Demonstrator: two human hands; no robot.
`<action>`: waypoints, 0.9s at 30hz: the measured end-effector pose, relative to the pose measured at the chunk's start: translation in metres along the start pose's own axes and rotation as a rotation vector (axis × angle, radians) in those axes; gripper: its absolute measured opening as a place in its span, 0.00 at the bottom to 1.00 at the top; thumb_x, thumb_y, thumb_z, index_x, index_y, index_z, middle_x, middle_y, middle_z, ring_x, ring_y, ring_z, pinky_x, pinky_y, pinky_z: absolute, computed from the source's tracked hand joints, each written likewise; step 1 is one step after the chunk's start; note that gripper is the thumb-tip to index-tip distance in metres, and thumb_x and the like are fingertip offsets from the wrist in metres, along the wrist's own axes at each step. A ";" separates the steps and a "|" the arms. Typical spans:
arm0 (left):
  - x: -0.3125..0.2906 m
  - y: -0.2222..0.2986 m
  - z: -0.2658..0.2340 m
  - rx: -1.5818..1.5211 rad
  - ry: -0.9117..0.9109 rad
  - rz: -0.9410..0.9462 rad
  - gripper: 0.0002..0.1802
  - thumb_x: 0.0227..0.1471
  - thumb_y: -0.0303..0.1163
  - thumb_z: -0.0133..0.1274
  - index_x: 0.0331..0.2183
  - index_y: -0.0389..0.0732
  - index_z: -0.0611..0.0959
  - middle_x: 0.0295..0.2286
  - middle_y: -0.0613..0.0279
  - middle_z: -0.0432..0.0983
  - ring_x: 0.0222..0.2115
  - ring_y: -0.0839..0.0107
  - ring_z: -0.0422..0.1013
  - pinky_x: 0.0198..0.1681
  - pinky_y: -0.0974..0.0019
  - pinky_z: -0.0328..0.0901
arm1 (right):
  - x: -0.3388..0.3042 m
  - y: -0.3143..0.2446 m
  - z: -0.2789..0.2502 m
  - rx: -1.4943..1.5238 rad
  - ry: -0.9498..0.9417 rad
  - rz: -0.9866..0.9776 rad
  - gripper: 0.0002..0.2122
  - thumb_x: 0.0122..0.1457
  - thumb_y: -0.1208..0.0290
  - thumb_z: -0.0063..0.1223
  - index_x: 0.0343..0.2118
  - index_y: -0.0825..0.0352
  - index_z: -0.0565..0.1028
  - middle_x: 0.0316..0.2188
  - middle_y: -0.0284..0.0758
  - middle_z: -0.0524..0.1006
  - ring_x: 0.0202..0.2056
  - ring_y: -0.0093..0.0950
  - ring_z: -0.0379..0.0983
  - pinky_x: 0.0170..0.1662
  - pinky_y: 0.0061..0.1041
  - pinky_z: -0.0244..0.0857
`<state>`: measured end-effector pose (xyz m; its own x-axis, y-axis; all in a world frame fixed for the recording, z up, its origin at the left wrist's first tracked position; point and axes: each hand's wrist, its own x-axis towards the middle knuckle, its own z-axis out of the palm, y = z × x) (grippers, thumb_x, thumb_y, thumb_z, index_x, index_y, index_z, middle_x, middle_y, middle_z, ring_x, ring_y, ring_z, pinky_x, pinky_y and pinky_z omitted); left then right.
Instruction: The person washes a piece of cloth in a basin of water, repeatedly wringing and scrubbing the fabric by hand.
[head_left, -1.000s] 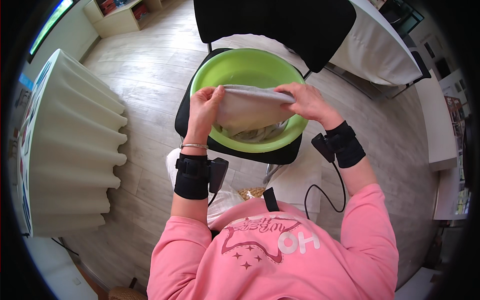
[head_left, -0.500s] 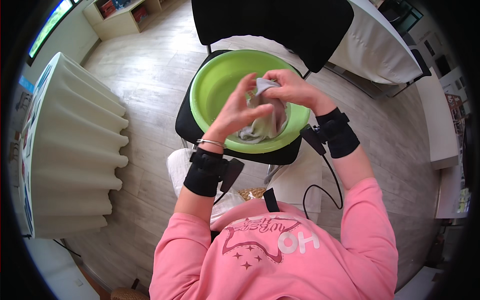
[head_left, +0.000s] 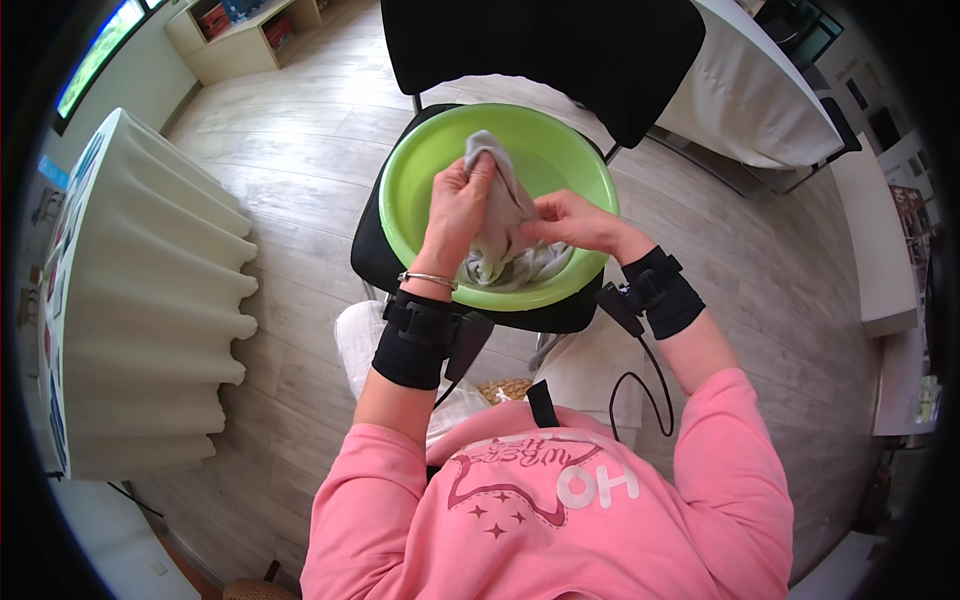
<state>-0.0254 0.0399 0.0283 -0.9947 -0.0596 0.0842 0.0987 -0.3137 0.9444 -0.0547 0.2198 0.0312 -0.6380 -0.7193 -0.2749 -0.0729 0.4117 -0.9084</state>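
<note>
A light grey cloth (head_left: 503,218), perhaps a small garment, is held up over a green plastic basin (head_left: 412,150). My left hand (head_left: 458,208) is closed on its upper part, thumb in front, with a folded tip standing above the fingers. At the cloth's right edge, my right hand (head_left: 578,222) pinches the fabric between thumb and fingers. The lower part lies bunched in the near side of the basin. Whether the basin holds water I cannot tell.
The basin rests on the seat of a black chair (head_left: 366,240), its backrest on the far side. To the left stands a table with a white pleated cloth (head_left: 165,290); another white-draped table (head_left: 745,95) is at the far right. A low wooden shelf (head_left: 235,50) stands far left.
My left hand, open before, has closed on the cloth and lifted its tip. My right hand has let go of the top and moved down to the cloth's right edge.
</note>
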 end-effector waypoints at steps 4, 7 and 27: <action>-0.001 -0.004 -0.008 -0.243 0.089 -0.058 0.18 0.55 0.42 0.42 0.33 0.35 0.74 0.28 0.63 0.73 0.26 0.78 0.68 0.28 0.75 0.65 | 0.000 -0.002 -0.009 0.143 0.223 -0.030 0.13 0.56 0.59 0.47 0.32 0.66 0.70 0.26 0.25 0.73 0.27 0.13 0.68 0.28 0.14 0.64; -0.007 -0.009 0.000 -0.433 0.111 -0.188 0.20 0.55 0.45 0.40 0.36 0.35 0.72 0.32 0.57 0.73 0.31 0.71 0.71 0.33 0.70 0.67 | 0.006 -0.014 0.003 0.142 0.425 -0.159 0.13 0.57 0.59 0.45 0.31 0.66 0.70 0.23 0.24 0.72 0.24 0.13 0.67 0.26 0.14 0.63; -0.017 -0.052 0.027 -0.582 0.168 -0.376 0.17 0.54 0.40 0.40 0.34 0.35 0.73 0.29 0.58 0.72 0.28 0.68 0.70 0.30 0.66 0.67 | 0.041 -0.039 0.033 -0.861 0.746 -0.301 0.17 0.55 0.58 0.40 0.16 0.63 0.71 0.16 0.41 0.71 0.20 0.41 0.69 0.24 0.37 0.62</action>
<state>-0.0146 0.0827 -0.0134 -0.9511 0.0211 -0.3083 -0.2033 -0.7941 0.5728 -0.0529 0.1557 0.0445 -0.7763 -0.4646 0.4261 -0.6086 0.7285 -0.3144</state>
